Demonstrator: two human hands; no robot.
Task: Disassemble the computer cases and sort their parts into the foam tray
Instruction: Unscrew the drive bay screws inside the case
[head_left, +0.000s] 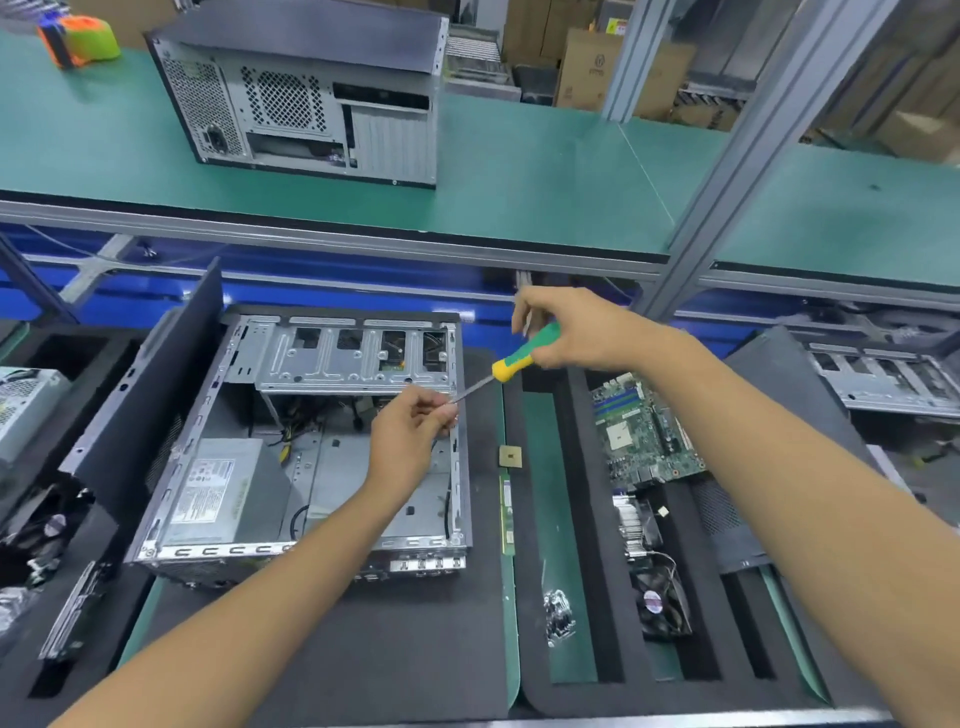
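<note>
An opened computer case (228, 467) lies on its side on black foam, with its power supply (218, 493) and drive cage (353, 358) still inside. My right hand (576, 332) grips a green and yellow screwdriver (519, 356) above the case's right edge. My left hand (410, 431) pinches at the screwdriver's metal tip; whether a screw sits there is too small to tell. To the right, the black foam tray (576, 519) holds a motherboard (644, 431), a heatsink with fan (654, 571), a RAM stick (507, 514), a CPU chip (510, 457) and a pile of screws (558, 616).
A closed computer case (311, 93) stands on the green upper shelf (545, 182). A removed side panel (156, 374) leans against the open case's left. Another foam tray (62, 519) with parts lies at the left; another case frame (883, 379) sits at far right.
</note>
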